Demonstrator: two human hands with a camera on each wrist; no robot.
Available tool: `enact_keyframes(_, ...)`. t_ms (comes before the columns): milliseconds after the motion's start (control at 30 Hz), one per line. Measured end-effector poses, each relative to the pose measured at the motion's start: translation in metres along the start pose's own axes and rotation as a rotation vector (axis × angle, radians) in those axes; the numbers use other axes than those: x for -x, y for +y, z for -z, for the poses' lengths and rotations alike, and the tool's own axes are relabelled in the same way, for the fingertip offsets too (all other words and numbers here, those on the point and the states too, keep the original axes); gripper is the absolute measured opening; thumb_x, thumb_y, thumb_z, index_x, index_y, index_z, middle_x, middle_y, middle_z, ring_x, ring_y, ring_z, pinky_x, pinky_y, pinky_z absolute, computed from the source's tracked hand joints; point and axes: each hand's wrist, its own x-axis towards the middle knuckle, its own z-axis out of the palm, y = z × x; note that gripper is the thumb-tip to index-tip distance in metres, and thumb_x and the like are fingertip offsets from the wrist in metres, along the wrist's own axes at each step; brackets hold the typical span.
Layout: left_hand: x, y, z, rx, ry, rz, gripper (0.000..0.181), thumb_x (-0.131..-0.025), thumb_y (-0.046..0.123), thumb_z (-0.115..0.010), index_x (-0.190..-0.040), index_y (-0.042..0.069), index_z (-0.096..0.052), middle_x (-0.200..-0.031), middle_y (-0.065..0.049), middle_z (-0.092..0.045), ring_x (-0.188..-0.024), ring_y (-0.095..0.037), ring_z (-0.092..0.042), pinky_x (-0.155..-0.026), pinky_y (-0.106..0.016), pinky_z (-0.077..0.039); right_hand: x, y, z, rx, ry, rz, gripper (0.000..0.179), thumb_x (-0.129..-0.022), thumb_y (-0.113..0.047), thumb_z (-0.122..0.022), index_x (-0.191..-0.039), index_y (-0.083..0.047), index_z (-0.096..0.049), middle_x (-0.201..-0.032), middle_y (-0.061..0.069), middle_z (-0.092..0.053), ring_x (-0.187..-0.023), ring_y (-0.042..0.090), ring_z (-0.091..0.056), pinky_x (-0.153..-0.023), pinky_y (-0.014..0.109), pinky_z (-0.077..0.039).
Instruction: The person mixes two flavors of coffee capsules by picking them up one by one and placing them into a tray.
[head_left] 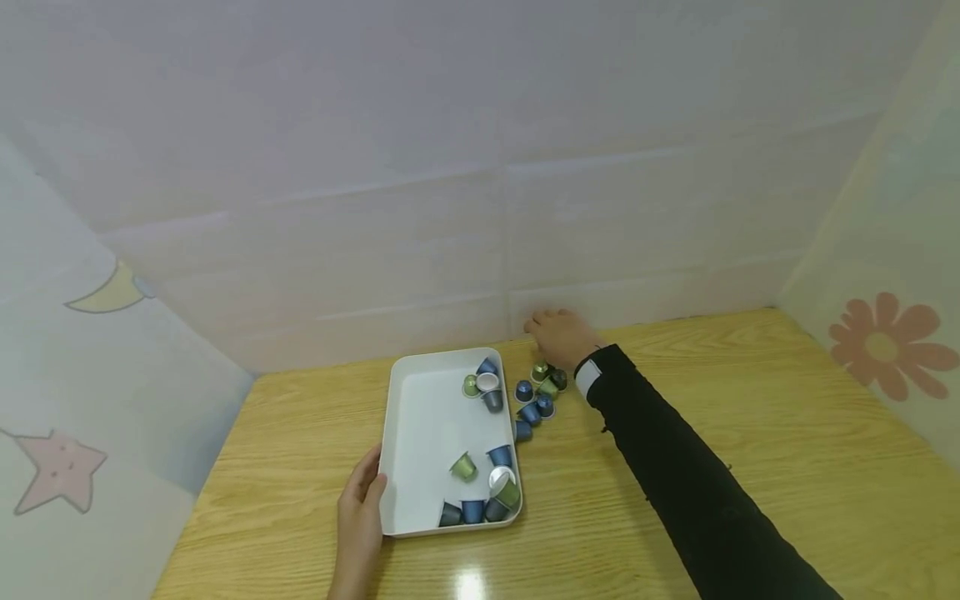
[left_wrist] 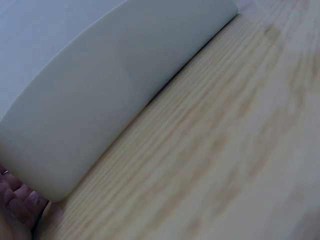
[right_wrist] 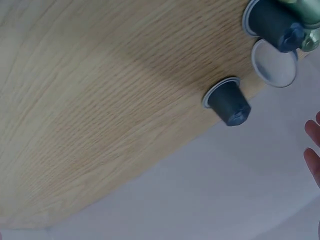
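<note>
My left hand [head_left: 360, 508] grips the near-left side of a white tray [head_left: 420, 433], with the thumb at its rim. In the left wrist view, part of that hand [left_wrist: 20, 210] shows beside the tray's outer wall [left_wrist: 100, 95]. Green, blue and dark coffee capsules lie in the tray, including a green capsule [head_left: 464, 467]. My right hand [head_left: 564, 337] reaches to the table's back edge, over a loose group with a blue capsule [head_left: 524, 390]. In the right wrist view, its fingertips [right_wrist: 312, 162] are apart from a dark capsule [right_wrist: 229, 101]; what lies under the palm is hidden.
The wooden table [head_left: 675, 400] meets a pale covered wall [head_left: 375, 250] just behind the capsules. Side panels carry a printed star [head_left: 60, 472] on the left and a flower [head_left: 883, 346] on the right. Several loose capsules lie close along the tray's right side.
</note>
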Motion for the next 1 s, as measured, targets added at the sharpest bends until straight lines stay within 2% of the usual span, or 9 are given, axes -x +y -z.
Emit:
enact_keyframes(233, 0.000, 0.000, -0.002, 0.009, 0.010, -0.013, 0.041, -0.098, 0.006, -0.039, -0.139, 0.005, -0.044, -0.144, -0.019, -0.047, -0.126, -0.025, -0.044, -0.080, 0.000, -0.037, 0.010, 0.022, -0.018, -0.010, 0.000, -0.049, 0.037, -0.087, -0.024, -0.064, -0.119, -0.007, -0.059, -0.116, 0.012, -0.065, -0.106, 0.027, -0.059, -0.092, 0.043, -0.052)
enact_keyframes(467, 0.001, 0.001, -0.004, -0.013, 0.000, -0.019, 0.041, -0.098, 0.008, -0.040, -0.139, 0.007, -0.044, -0.143, -0.018, -0.049, -0.124, -0.024, -0.046, -0.084, -0.010, -0.042, 0.028, 0.038, -0.027, -0.020, 0.026, -0.076, 0.033, -0.087, -0.024, -0.063, -0.115, -0.006, -0.060, -0.111, 0.013, -0.066, -0.101, 0.029, -0.060, -0.087, 0.045, -0.053)
enact_keyframes(800, -0.001, -0.001, -0.005, 0.003, 0.000, -0.011, 0.042, -0.098, 0.007, -0.039, -0.139, 0.006, -0.044, -0.144, -0.018, -0.047, -0.126, -0.024, -0.044, -0.081, -0.003, -0.038, 0.039, 0.045, -0.038, -0.035, 0.051, -0.099, 0.026, -0.089, -0.020, -0.059, -0.110, -0.006, -0.063, -0.103, 0.012, -0.066, -0.095, 0.027, -0.060, -0.082, 0.044, -0.054)
enact_keyframes(1000, -0.001, -0.001, -0.006, 0.010, 0.008, -0.011, 0.041, -0.098, 0.007, -0.039, -0.138, 0.007, -0.045, -0.143, -0.018, -0.049, -0.125, -0.024, -0.045, -0.080, -0.003, -0.038, 0.047, 0.045, -0.048, -0.093, 0.021, -0.137, 0.028, -0.090, -0.021, -0.059, -0.114, -0.007, -0.062, -0.109, 0.012, -0.066, -0.099, 0.029, -0.059, -0.087, 0.047, -0.052)
